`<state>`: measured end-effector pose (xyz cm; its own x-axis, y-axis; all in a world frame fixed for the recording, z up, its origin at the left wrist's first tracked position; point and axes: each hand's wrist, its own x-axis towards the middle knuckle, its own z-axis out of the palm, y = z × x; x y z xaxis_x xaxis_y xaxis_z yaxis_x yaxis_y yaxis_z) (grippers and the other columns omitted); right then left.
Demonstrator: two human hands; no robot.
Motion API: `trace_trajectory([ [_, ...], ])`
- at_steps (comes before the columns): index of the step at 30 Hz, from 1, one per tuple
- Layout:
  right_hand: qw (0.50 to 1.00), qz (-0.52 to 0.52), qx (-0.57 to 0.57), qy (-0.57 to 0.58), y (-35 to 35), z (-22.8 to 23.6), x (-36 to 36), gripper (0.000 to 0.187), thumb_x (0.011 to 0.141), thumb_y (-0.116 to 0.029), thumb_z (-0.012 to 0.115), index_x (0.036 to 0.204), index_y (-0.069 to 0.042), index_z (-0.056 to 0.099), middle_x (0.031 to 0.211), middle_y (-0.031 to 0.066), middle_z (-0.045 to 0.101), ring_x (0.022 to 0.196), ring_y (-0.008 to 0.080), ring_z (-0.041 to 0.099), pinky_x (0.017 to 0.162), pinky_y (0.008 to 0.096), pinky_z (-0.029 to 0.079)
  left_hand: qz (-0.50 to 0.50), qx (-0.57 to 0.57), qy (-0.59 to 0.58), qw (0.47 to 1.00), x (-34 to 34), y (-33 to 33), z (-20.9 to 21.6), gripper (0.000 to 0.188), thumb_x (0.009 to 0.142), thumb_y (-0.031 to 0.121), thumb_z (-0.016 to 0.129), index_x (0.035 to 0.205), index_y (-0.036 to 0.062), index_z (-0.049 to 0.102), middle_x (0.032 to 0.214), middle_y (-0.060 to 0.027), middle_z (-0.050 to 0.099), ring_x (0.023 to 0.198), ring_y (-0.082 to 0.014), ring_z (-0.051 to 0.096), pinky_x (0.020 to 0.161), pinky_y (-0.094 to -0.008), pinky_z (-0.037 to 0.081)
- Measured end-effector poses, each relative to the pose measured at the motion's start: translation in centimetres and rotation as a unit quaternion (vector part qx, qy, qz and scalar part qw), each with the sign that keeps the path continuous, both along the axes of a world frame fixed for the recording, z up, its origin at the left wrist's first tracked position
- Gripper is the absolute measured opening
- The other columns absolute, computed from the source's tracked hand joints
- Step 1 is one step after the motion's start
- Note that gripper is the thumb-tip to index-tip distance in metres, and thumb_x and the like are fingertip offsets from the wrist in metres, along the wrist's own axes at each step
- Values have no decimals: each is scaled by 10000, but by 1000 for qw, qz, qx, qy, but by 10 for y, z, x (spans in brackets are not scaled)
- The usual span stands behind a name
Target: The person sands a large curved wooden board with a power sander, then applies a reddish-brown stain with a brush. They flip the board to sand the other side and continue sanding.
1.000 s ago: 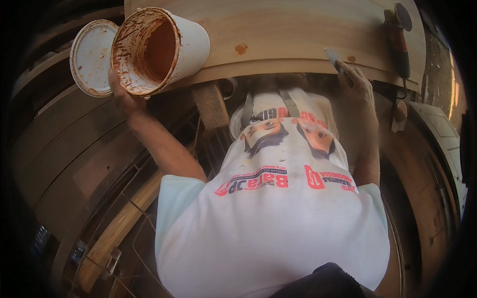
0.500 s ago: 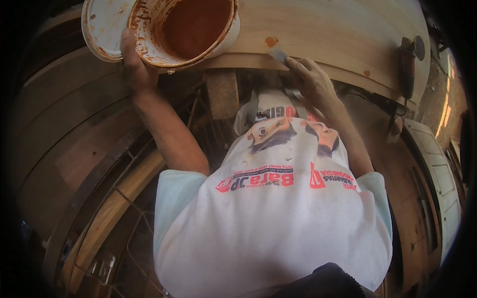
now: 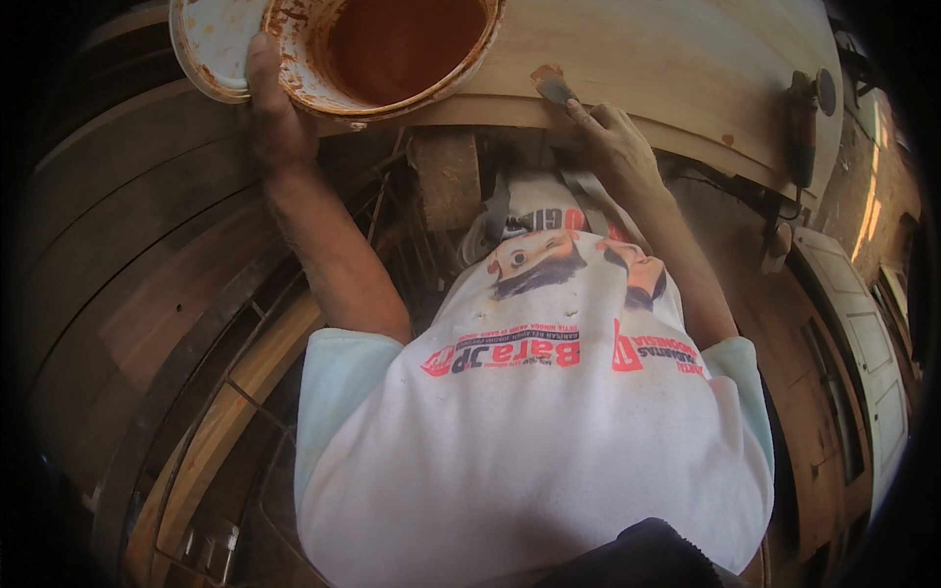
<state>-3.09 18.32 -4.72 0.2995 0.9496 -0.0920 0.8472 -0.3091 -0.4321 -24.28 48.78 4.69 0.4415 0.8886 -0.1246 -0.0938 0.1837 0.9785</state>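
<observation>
At the upper left, my left hand (image 3: 281,127) is closed on a white bucket (image 3: 302,71) at its near left side, with the thumb up over the rim. The bucket is tilted so its reddish-brown paste (image 3: 407,44) shows, and brown smears coat the inner wall. A white lid (image 3: 218,44), also smeared, sits against the bucket's left side by my thumb. Further right, my right hand (image 3: 622,147) grips a small putty knife (image 3: 555,90). Its blade lies on the pale wooden panel (image 3: 637,54) near the front edge, over a brown patch there.
A corded power tool (image 3: 802,127) lies at the panel's right end. Another small brown spot (image 3: 727,140) marks the panel's edge. A wooden block (image 3: 446,176) is under the panel. Dark boards fill the left; a white panelled door (image 3: 848,314) leans at the right.
The bucket and lid have shifted slightly up and right with my left hand. My right hand has moved the putty knife's blade up onto the brown patch.
</observation>
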Motion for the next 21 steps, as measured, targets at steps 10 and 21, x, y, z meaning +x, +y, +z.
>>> trace_trajectory([
  [10,996,73,39,-29,5,7,10,540,881,-115,694,1408,-192,605,1087,57,609,1054,255,615,888,394,531,-29,72,18,997,-8,15,-16,590,1063,414,437,1445,-34,468,1436,-199,531,1304,-284,545,1103,-428,434],
  [21,1000,-2,-28,14,-4,13,12,520,900,-109,667,1413,-128,584,1074,115,610,1044,301,626,840,399,558,-7,77,42,996,-6,9,-12,613,1061,440,434,1429,-50,474,1414,-218,537,1289,-294,554,1093,-428,445],
])
